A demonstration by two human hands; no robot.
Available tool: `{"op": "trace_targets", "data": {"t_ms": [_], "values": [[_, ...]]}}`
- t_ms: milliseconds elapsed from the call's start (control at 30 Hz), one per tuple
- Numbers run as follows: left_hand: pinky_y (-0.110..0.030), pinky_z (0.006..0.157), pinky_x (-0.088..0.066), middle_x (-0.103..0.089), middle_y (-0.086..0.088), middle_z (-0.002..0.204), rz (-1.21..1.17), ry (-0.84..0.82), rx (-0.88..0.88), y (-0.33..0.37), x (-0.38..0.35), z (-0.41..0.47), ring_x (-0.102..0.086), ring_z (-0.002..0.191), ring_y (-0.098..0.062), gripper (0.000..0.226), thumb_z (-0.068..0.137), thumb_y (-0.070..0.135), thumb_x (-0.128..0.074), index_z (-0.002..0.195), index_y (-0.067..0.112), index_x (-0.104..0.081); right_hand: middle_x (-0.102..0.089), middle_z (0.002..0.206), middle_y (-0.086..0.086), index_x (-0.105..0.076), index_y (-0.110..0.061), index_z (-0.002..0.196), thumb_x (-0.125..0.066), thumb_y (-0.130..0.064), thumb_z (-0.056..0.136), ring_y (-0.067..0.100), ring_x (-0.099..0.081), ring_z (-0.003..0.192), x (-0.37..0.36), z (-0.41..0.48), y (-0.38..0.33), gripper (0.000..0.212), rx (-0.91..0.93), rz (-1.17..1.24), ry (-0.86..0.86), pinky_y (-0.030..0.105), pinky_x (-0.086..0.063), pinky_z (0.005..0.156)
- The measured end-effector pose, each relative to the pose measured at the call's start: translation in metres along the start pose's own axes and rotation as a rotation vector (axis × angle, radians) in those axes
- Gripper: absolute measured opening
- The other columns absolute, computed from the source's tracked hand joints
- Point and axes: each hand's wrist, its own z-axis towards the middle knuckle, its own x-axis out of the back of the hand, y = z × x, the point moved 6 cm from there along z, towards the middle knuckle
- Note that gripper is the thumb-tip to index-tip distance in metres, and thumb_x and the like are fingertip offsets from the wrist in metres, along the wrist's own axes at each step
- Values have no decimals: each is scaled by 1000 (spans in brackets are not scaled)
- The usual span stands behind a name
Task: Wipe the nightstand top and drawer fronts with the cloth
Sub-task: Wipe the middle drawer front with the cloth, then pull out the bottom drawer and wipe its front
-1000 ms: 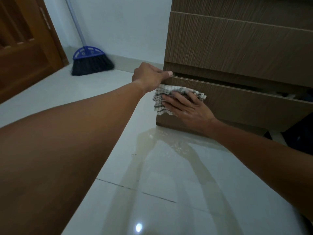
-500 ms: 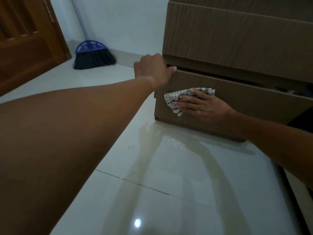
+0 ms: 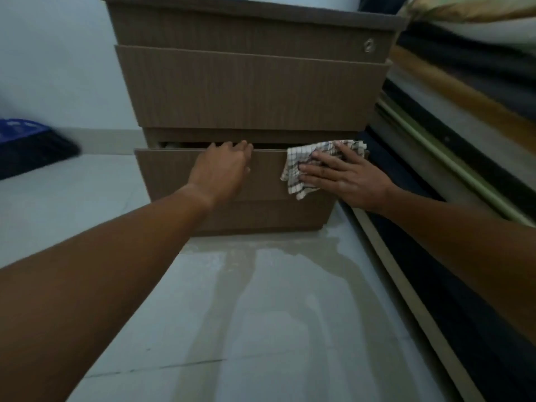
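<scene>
Slid rightward since half a second ago: cloth (image 3: 316, 163) now at right end of bottom drawer (image 3: 171, 172) front, pressed flat under right hand (image 3: 345, 178), fingers spread, not gripping. Left hand (image 3: 223, 169) moved to middle of drawer's top edge, fingers hooked over it. Drawer slightly open. Nightstand (image 3: 249, 88) on floor (image 3: 261, 314), beside bed (image 3: 464, 126).

Matt wood-grain nightstand (image 3: 249, 91), checked woven cloth (image 3: 301, 166), glossy tiled floor (image 3: 261, 314)

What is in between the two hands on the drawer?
Only bare drawer front lies between the left hand and the cloth under the right hand, seen in the head view.
</scene>
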Motion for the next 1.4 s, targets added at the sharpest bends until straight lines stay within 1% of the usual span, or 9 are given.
{"op": "trace_targets", "data": {"t_ms": [100, 233, 367, 567, 700, 867, 1033, 1200, 1400], "values": [[-55, 120, -20, -18, -12, 166, 59, -77, 84, -9, -25, -25, -20, 151, -32, 60, 106, 21, -40, 159, 6, -15, -15, 170, 5, -23, -31, 161, -54, -8, 98, 35, -11, 156, -7, 15, -16, 74, -354, 182, 53, 57, -12, 125], [-53, 123, -9, -4, -10, 168, 9, -137, 186, -31, -48, -53, -5, 154, -31, 65, 106, 18, -39, 160, 8, -2, -23, 167, 13, -33, -22, 158, -49, 6, 96, 42, -14, 154, -21, 39, -59, 70, -800, 602, 168, 64, -21, 121], [-51, 124, -6, 3, -9, 168, 9, -112, 228, -30, -44, -53, 2, 154, -31, 70, 106, 27, -40, 160, 7, 1, -13, 170, 3, -26, -24, 160, -36, -4, 107, 28, -13, 156, -10, 53, -58, 58, -1345, 989, 332, 39, -11, 127], [-59, 121, 3, 25, -10, 164, 287, 50, 158, 28, -14, -34, 16, 152, -32, 81, 101, 23, -38, 157, 10, 19, -62, 135, 14, -56, -15, 136, -39, -16, 107, 32, -58, 124, 1, -16, -25, 34, -2055, 1092, 458, 39, -45, 103], [-60, 121, 3, 29, -9, 163, 310, 159, 87, 74, 11, -3, 18, 152, -34, 89, 99, 31, -42, 155, 11, 23, -67, 121, 15, -67, -13, 122, -44, -13, 106, 33, -60, 117, 21, -96, -11, 28, -2074, 963, 354, 39, -47, 98], [-60, 121, -2, 19, -12, 166, 52, 357, -12, 153, 44, 20, 11, 153, -36, 90, 92, 14, -52, 160, 13, 7, -70, 103, 7, -69, -16, 111, -45, -20, 105, 29, -65, 104, 78, -180, 26, 25, -2178, 751, 591, 33, -48, 90], [-45, 115, -34, -37, -10, 159, -184, 300, -287, 245, 39, -7, -38, 144, -30, 62, 96, 5, -54, 154, 17, -34, -67, 92, -5, -70, -11, 111, -45, -19, 102, 15, -62, 86, 163, -227, 22, 27, -1900, 413, 914, 35, -50, 82], [-41, 108, -42, -56, -12, 143, -276, 317, -289, 274, 58, 2, -51, 132, -31, 52, 95, 4, -58, 145, 11, -48, -58, 145, 12, -62, -12, 138, -48, -9, 97, 31, -50, 137, 133, -212, 22, 43, -1649, 412, 696, 51, -46, 110], [-42, 102, -45, -69, -10, 114, -206, 345, -242, 264, 41, 6, -59, 111, -29, 28, 92, 6, -58, 117, 13, -68, -62, 138, 8, -60, -11, 139, -54, -9, 92, 36, -48, 134, 94, -158, -16, 47, -1309, 278, 365, 59, -32, 114]]}}
